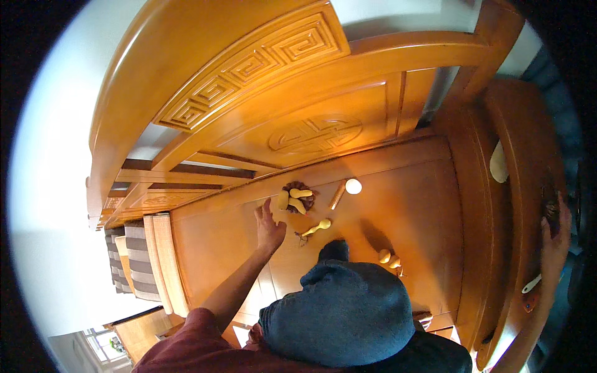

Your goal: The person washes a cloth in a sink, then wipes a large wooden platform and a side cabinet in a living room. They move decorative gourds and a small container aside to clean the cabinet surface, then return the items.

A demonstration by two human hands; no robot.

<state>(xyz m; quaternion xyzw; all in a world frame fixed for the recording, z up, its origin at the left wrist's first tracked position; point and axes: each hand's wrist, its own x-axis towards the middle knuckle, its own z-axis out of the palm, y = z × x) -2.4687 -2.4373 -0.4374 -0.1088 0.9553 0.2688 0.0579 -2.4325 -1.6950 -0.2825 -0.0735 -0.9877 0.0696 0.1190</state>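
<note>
My left hand (270,229), fingers apart and holding nothing, hovers beside a dark brown scalloped dish (311,201). Several small yellow gourds (296,205) lie in or against that dish. Nearer to me, a long-necked yellow gourd (322,224) with a dry stem rests on the wooden bench seat (214,233). Two round-bodied gourds (384,256) sit farther right. A brown stick-like piece (336,195) lies beside a white round object (353,186). At the far right, my right hand (558,228) is at a dark object (551,210) on the broad armrest; its grip is unclear.
A carved wooden backrest (308,93) rises behind the seat. A head in a dark blue cap (345,312) covers the lower middle; some fingers (423,319) show beside it. Striped cushions (140,261) are left. A pale oval object (498,163) and a white-handled item (531,283) are right.
</note>
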